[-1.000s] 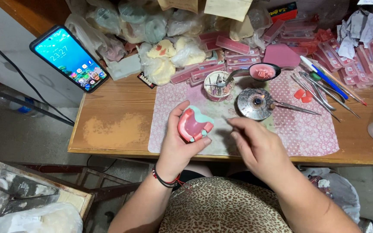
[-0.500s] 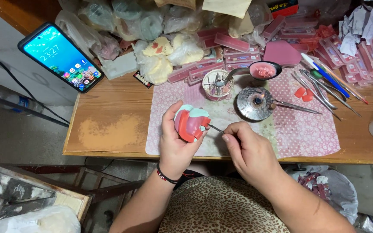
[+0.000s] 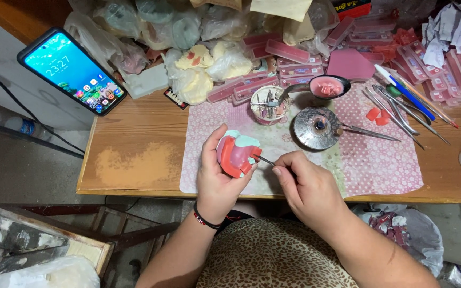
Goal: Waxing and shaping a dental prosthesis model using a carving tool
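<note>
My left hand (image 3: 217,178) grips a dental model (image 3: 236,153), a pale green cast with pink-red wax on it, tilted over the front of the pink patterned mat (image 3: 380,165). My right hand (image 3: 308,186) pinches a thin metal tool (image 3: 265,159) whose tip touches the wax on the model's right side. A black and red bracelet circles my left wrist.
Behind the hands stand a round metal burner dish (image 3: 316,128), a small cup of tools (image 3: 269,104) and a ladle of pink wax (image 3: 326,87). Metal instruments and pens (image 3: 401,106) lie right. Pink boxes and bagged casts (image 3: 198,69) line the back. A lit phone (image 3: 73,72) sits left.
My left hand has turned the model so its pink side faces right. My right hand has come in and set the tool tip against the wax.
</note>
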